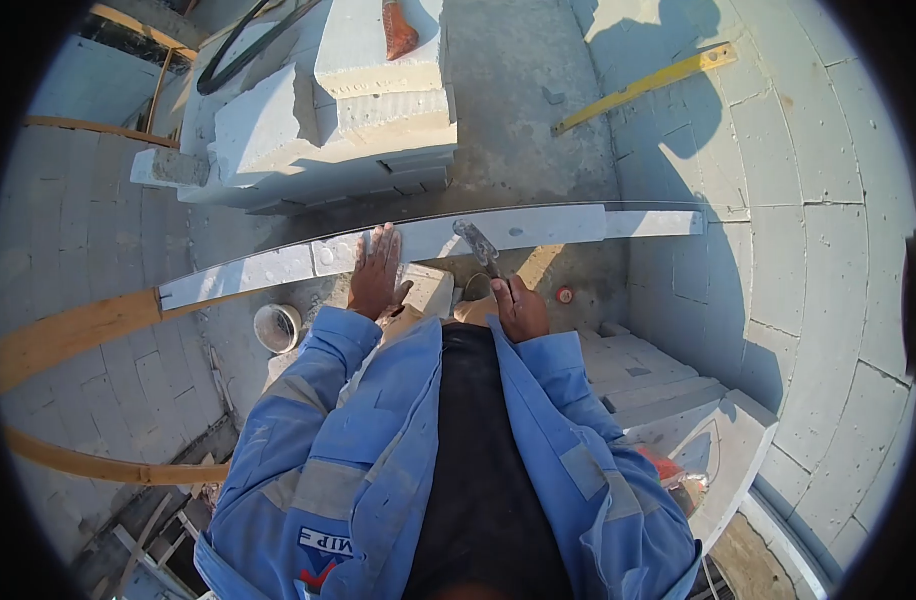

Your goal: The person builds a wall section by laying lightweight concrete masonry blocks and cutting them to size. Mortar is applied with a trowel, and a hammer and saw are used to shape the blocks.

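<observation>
My left hand (378,270) lies flat with fingers stretched over the top of a narrow row of white blocks (548,226), near a joint between two of them. In my right hand (521,308) is a small trowel (477,245), its narrow end smeared grey and pointing away from me over the near edge of the row. A thin string (638,204) runs along the far side of the blocks. Below my left hand, a pale block (426,290) shows close to my legs.
A white bucket (277,328) stands at lower left. Stacked blocks (378,130) rise beyond the row, with an orange-handled tool (399,32) on top. A yellow level (643,88) leans by the right wall (778,240). Wooden boards (78,335) meet the row's left end.
</observation>
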`<action>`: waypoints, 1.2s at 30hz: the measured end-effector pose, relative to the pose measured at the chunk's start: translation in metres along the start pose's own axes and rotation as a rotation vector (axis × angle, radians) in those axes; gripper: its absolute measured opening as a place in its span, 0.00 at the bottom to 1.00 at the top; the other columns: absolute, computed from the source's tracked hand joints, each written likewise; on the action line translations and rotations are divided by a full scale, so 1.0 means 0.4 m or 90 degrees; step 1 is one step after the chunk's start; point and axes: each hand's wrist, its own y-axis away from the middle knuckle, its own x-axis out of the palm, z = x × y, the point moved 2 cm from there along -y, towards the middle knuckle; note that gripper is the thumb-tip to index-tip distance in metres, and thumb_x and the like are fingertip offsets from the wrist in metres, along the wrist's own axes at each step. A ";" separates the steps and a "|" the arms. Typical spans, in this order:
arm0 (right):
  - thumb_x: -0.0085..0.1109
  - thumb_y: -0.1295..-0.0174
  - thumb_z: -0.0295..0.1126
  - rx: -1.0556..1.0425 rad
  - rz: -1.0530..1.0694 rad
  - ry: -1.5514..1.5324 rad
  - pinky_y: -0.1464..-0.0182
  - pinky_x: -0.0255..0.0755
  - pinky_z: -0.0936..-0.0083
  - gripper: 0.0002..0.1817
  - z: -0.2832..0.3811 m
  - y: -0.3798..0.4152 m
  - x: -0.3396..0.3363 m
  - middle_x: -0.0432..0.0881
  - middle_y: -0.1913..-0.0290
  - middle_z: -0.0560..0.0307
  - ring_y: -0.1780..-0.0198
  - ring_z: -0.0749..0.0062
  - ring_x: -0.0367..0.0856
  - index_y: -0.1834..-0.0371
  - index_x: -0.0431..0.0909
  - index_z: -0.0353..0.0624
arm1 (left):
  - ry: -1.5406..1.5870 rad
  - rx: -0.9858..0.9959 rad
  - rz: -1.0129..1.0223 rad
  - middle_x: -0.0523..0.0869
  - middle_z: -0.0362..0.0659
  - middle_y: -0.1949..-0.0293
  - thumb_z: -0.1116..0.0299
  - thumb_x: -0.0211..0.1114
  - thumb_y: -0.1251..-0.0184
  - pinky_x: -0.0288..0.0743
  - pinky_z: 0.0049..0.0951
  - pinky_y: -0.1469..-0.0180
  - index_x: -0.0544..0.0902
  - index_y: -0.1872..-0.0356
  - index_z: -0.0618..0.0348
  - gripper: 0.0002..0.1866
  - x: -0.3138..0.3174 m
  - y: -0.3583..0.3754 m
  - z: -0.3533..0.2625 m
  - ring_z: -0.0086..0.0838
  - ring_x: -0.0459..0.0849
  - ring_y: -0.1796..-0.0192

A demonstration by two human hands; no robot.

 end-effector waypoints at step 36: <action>0.49 0.25 0.50 0.159 -0.034 0.001 0.70 0.70 0.48 0.24 -0.132 0.005 -0.179 0.80 0.76 0.35 0.72 0.33 0.79 0.66 0.74 0.37 | 0.086 -0.138 -0.196 0.79 0.46 0.37 0.50 0.58 0.27 0.47 0.55 0.22 0.78 0.39 0.58 0.25 0.007 -0.350 -0.160 0.42 0.67 0.27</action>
